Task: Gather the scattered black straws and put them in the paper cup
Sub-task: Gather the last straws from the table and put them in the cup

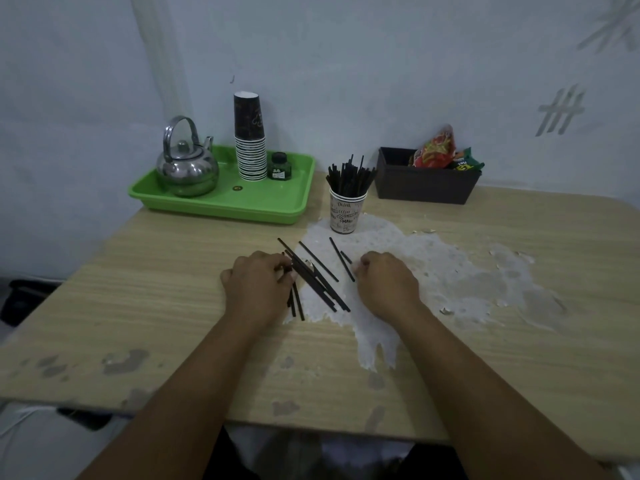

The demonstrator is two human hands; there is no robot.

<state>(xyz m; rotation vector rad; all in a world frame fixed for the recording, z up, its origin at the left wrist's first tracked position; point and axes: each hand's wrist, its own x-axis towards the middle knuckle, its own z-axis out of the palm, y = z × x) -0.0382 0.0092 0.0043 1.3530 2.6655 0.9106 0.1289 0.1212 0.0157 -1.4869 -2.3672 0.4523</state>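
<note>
Several black straws [317, 278] lie scattered on the wooden table [173, 306] between my hands, over a patch of worn white surface. My left hand [258, 289] rests on the table with its fingers curled around a few of these straws at their left ends. My right hand [386, 282] is beside the pile, fingers curled, its fingertips touching one straw [342, 259]. Behind the pile stands a white printed paper cup [346, 214] that holds a bunch of upright black straws [349, 178].
A green tray [225, 199] at the back left carries a metal kettle [187, 168], a stack of dark paper cups [250, 140] and a small ink bottle [279, 167]. A dark box with snack packets [426, 181] stands at the back right against the wall.
</note>
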